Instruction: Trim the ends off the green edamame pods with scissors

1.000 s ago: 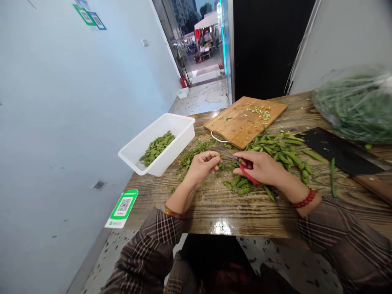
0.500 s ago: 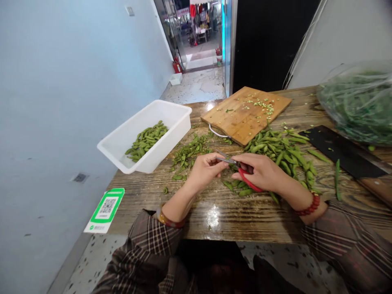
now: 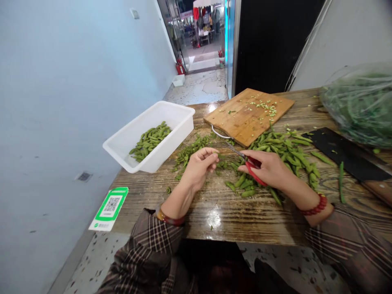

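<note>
My left hand (image 3: 199, 166) is pinched closed above the table, with a bit of green showing at its fingertips, probably a pod mostly hidden by the fingers. Red-handled scissors (image 3: 254, 172) are in my right hand (image 3: 271, 169), their blades pointing up and left, apart from my left hand. Beside and behind my right hand lies a pile of green pods (image 3: 288, 153). Small green trimmings (image 3: 191, 151) are scattered behind my left hand. More pods (image 3: 148, 143) lie in a white plastic tub (image 3: 171, 153) at the left.
A wooden cutting board (image 3: 245, 118) with chopped bits lies at the back of the table (image 3: 226, 224). On the right are a black cleaver (image 3: 346, 153) and a clear bag of greens (image 3: 361, 106). A QR-code card (image 3: 110, 208) is at the left edge.
My hands have moved apart, and the scissors have come away from my left fingertips. The whole view has shifted slightly.
</note>
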The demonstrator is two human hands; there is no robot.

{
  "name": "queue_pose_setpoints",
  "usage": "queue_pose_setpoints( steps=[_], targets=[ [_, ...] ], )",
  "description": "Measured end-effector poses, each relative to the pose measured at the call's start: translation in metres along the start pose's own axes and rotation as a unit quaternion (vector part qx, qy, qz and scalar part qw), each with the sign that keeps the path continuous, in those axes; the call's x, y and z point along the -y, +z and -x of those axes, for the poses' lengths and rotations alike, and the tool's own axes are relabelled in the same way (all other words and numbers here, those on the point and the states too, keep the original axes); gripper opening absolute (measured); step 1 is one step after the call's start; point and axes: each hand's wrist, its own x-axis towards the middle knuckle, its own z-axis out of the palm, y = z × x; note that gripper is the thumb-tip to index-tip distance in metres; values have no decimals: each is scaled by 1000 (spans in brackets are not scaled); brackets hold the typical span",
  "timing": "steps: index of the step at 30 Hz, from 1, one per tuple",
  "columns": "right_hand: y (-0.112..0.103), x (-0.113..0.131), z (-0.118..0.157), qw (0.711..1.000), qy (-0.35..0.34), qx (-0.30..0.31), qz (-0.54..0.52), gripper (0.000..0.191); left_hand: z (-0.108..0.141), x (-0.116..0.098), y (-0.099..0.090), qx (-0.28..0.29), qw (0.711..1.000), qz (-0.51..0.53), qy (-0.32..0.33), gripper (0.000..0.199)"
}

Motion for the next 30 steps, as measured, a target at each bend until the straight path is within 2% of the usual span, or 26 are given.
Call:
queue_pose_setpoints(
  steps=[5, 9, 18, 30],
  targets=[
    [-1, 2, 0, 1000, -8, 7, 5, 42, 3, -4, 0, 14, 996, 87, -25, 32],
    [-1, 4, 1, 999, -21, 33, -3, 41, 3, -1, 2, 25, 993, 115, -23, 34],
    [4, 9, 0, 997, -59, 44, -38, 44, 7, 9, 12, 86, 991, 98, -30, 29],
    [4, 5, 1, 995, -73, 45, -53, 34, 6, 5, 10, 101, 990, 84, -46, 24]
  ],
)
